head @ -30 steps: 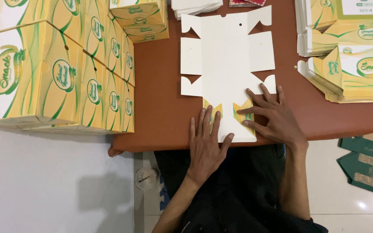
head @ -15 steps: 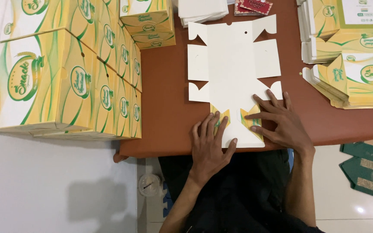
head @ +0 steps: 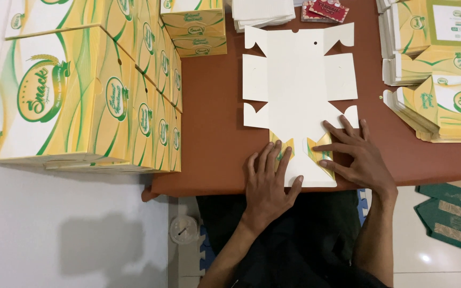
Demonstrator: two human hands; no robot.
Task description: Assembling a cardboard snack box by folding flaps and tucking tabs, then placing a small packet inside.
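White flat carton blank [head: 299, 85] (yellow flaps) under both hands [head: 269, 184].

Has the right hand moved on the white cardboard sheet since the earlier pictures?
No. The right hand still presses the folded corner flap at the near end of the flat cardboard sheet.

A flat white die-cut carton blank [head: 299, 90] lay unfolded, printed side down, stretching away from both hands. Its near end sat beneath them: the left hand [head: 268, 184] pressed one yellow-green corner flap [head: 282, 146] folded inward, the right hand [head: 356, 157] pressed the other flap [head: 317, 152].
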